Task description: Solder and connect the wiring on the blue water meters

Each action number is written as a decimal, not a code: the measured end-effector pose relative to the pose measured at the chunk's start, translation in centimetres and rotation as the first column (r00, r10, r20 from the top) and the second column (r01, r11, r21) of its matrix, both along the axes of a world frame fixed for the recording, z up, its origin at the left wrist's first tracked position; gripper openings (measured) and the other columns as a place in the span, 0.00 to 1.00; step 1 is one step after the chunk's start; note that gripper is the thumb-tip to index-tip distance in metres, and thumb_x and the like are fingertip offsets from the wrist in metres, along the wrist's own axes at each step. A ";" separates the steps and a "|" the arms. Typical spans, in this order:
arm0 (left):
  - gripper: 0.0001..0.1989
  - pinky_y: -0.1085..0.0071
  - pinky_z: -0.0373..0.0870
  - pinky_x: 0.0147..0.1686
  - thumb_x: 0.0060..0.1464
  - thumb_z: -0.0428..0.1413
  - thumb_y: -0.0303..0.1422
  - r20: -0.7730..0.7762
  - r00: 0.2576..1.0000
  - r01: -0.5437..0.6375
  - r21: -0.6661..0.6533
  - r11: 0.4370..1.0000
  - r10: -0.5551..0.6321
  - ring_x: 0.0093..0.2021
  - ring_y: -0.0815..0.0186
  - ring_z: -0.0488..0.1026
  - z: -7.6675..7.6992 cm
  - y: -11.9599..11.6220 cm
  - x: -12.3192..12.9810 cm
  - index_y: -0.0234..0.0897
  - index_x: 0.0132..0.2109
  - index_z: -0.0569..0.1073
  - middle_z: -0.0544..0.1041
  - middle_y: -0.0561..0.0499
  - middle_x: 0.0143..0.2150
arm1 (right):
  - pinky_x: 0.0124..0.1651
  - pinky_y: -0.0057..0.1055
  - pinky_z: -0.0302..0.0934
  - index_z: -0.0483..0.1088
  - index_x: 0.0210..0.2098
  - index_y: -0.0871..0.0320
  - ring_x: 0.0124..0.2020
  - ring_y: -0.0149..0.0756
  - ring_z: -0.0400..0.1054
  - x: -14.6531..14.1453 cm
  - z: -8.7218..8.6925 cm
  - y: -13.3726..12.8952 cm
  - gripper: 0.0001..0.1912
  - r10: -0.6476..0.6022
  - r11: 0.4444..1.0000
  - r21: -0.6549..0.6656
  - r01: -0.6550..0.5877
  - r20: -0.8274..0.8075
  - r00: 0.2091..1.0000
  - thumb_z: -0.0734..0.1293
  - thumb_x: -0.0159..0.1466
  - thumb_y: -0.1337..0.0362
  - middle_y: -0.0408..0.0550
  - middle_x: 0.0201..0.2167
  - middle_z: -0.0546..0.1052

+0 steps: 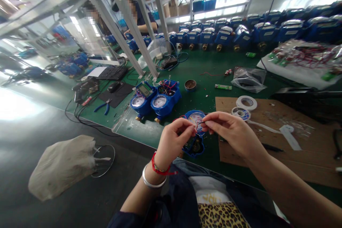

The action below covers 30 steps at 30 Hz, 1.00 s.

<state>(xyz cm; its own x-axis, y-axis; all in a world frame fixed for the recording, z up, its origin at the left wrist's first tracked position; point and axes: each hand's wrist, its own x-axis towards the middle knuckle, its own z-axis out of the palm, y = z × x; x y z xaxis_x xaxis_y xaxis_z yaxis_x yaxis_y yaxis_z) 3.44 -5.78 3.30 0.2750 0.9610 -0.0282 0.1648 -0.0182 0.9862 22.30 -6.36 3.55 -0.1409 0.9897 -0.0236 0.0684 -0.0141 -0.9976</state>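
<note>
- Above the near edge of the green surface [213, 78], a thin wire [200, 122] is pinched between the left hand [173, 140] and the right hand [232, 131], with the fingers of both closed on it.
- Just behind the hands, an open blue meter [195, 131] is seen lying close to that edge.
- Two more meters [155, 101] are set further back to the left.
- Bare cardboard [307, 149] is spread to the right, with tape rolls [246, 102] at its far edge.
</note>
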 end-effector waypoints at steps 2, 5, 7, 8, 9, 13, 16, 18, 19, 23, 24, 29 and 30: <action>0.08 0.75 0.69 0.34 0.58 0.56 0.35 0.000 1.000 0.000 0.002 1.000 0.000 0.31 0.70 0.73 0.0 0.0 0.0 0.34 0.35 0.73 0.77 0.51 0.31 | 0.40 0.29 0.70 0.75 0.38 0.55 0.35 0.33 0.75 0.0 0.0 0.0 0.09 0.001 1.000 0.009 -0.001 0.002 1.000 0.68 0.61 0.57 0.44 0.33 0.80; 0.08 0.75 0.69 0.34 0.58 0.56 0.35 0.003 1.000 -0.003 -0.003 1.000 0.003 0.31 0.70 0.73 -0.1 0.0 0.0 0.34 0.35 0.73 0.77 0.51 0.31 | 0.38 0.28 0.70 0.74 0.39 0.55 0.35 0.32 0.75 0.1 -0.1 0.0 0.09 -0.002 1.000 0.020 0.002 0.007 1.000 0.68 0.62 0.58 0.44 0.32 0.79; 0.08 0.75 0.69 0.34 0.58 0.57 0.35 0.014 1.000 -0.005 -0.009 1.000 0.006 0.31 0.70 0.73 -0.1 0.0 0.0 0.34 0.35 0.73 0.77 0.51 0.31 | 0.37 0.27 0.70 0.74 0.39 0.55 0.35 0.32 0.74 0.2 -0.2 0.0 0.09 0.000 1.000 0.018 0.000 0.008 1.000 0.67 0.62 0.58 0.44 0.32 0.79; 0.08 0.76 0.69 0.34 0.58 0.57 0.35 0.019 1.000 -0.006 -0.011 1.000 0.006 0.31 0.70 0.73 -0.1 0.0 0.0 0.34 0.36 0.73 0.77 0.51 0.31 | 0.37 0.28 0.70 0.74 0.39 0.55 0.35 0.33 0.74 0.2 -0.2 0.1 0.09 0.002 1.000 0.015 -0.002 0.008 1.000 0.67 0.62 0.57 0.44 0.32 0.79; 0.08 0.76 0.69 0.34 0.58 0.57 0.35 0.021 1.000 -0.007 -0.013 1.000 0.007 0.31 0.70 0.73 0.0 0.0 0.0 0.34 0.36 0.73 0.77 0.51 0.30 | 0.37 0.28 0.70 0.74 0.39 0.55 0.35 0.33 0.74 0.2 -0.3 0.0 0.09 0.004 1.000 0.010 -0.004 0.005 1.000 0.67 0.62 0.57 0.44 0.32 0.79; 0.08 0.75 0.69 0.34 0.57 0.57 0.35 0.009 1.000 -0.014 -0.014 1.000 0.014 0.31 0.70 0.73 0.1 -0.1 0.0 0.33 0.35 0.73 0.77 0.51 0.30 | 0.38 0.30 0.70 0.74 0.39 0.55 0.36 0.35 0.75 0.2 -0.3 0.0 0.11 0.010 1.000 -0.003 -0.010 -0.006 1.000 0.68 0.62 0.55 0.46 0.33 0.79; 0.08 0.75 0.70 0.34 0.57 0.57 0.35 0.003 1.000 -0.011 -0.011 1.000 0.011 0.31 0.69 0.74 0.2 -0.1 0.0 0.33 0.35 0.73 0.77 0.50 0.30 | 0.38 0.32 0.71 0.74 0.39 0.56 0.36 0.36 0.75 0.1 -0.2 -0.1 0.11 0.010 1.000 0.005 -0.010 -0.001 1.000 0.68 0.62 0.55 0.47 0.33 0.80; 0.08 0.74 0.70 0.34 0.57 0.56 0.35 0.004 1.000 -0.008 -0.009 1.000 0.008 0.31 0.69 0.74 0.2 -0.1 0.0 0.33 0.35 0.73 0.77 0.50 0.30 | 0.38 0.32 0.71 0.74 0.38 0.55 0.35 0.36 0.75 0.0 -0.1 -0.1 0.11 0.005 1.000 0.012 -0.005 0.002 1.000 0.68 0.62 0.56 0.46 0.33 0.80; 0.08 0.74 0.70 0.34 0.57 0.56 0.35 0.005 1.000 -0.006 -0.008 1.000 0.006 0.31 0.69 0.74 0.2 0.0 0.0 0.33 0.35 0.73 0.77 0.50 0.30 | 0.37 0.31 0.70 0.74 0.38 0.55 0.35 0.36 0.75 0.0 0.0 -0.1 0.10 -0.001 1.000 0.012 0.001 0.006 1.000 0.68 0.61 0.56 0.46 0.32 0.79; 0.08 0.75 0.69 0.34 0.58 0.56 0.35 0.002 1.000 -0.002 -0.012 1.000 0.002 0.31 0.70 0.73 0.1 0.0 0.0 0.33 0.35 0.73 0.76 0.51 0.30 | 0.37 0.30 0.70 0.75 0.38 0.55 0.35 0.35 0.75 0.0 0.1 -0.1 0.10 -0.017 1.000 0.009 0.016 0.020 1.000 0.68 0.61 0.56 0.45 0.32 0.79; 0.08 0.75 0.69 0.34 0.58 0.56 0.35 0.001 1.000 0.000 -0.012 1.000 0.000 0.31 0.70 0.73 0.1 0.0 0.0 0.33 0.36 0.73 0.76 0.51 0.30 | 0.38 0.30 0.70 0.75 0.38 0.55 0.35 0.35 0.75 0.0 0.1 -0.1 0.10 -0.015 1.000 0.009 0.015 0.021 1.000 0.68 0.61 0.56 0.45 0.32 0.79; 0.08 0.75 0.69 0.34 0.58 0.56 0.35 0.003 1.000 0.004 -0.008 1.000 -0.004 0.31 0.70 0.73 0.0 -0.1 0.0 0.33 0.36 0.73 0.76 0.51 0.30 | 0.38 0.30 0.70 0.74 0.39 0.56 0.35 0.35 0.75 0.0 -0.1 -0.1 0.11 -0.001 1.000 0.016 0.000 0.024 1.000 0.68 0.62 0.56 0.46 0.33 0.80; 0.09 0.75 0.69 0.34 0.58 0.56 0.35 -0.001 1.000 0.006 -0.008 1.000 -0.006 0.31 0.70 0.73 0.0 -0.1 0.0 0.33 0.36 0.73 0.76 0.51 0.30 | 0.39 0.30 0.70 0.74 0.39 0.56 0.35 0.35 0.75 0.0 -0.1 -0.1 0.11 0.000 1.000 0.019 -0.001 0.028 1.000 0.67 0.62 0.56 0.46 0.33 0.80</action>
<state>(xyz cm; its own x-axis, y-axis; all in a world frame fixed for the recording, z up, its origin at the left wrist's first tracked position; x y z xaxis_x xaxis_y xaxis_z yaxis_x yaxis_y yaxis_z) 3.41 -5.85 3.31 0.2805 0.9591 -0.0365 0.1659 -0.0110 0.9861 22.30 -6.49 3.46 -0.1409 0.9900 -0.0085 0.0964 0.0052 -0.9953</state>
